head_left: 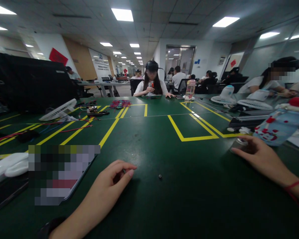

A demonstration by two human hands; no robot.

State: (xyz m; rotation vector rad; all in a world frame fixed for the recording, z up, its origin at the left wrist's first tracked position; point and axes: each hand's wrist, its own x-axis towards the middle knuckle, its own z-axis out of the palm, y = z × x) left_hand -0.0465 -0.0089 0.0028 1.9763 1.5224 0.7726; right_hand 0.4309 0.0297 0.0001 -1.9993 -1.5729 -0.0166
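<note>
We noted a green desk (194, 189) marked with yellow tape (199, 138), filling the near and middle of the view. A large black case (35, 83) stood at far left, and a co-worker (151, 83) in a white top sat across the far edge. A light-blue container (276, 126) with red figures stood at right, just beyond the right hand (260, 154). At near left lay a flat device (69, 172), its face blurred out.

The right hand was partly closed, thumb and fingers around a small metal canister (236, 145) at the desk surface; fingers hid enough that we could not settle its long axis. The left hand (106, 182) was loosely curled, thumb and forefinger almost meeting; we could not tell whether anything sat between them.

Smallest was a dark cylindrical piece (160, 177), lying on the desk between the hands, touching neither. It lay just right of the left fingertips, clearly the nearer; the right hand was well apart, farther right. We could not read its long axis.
</note>
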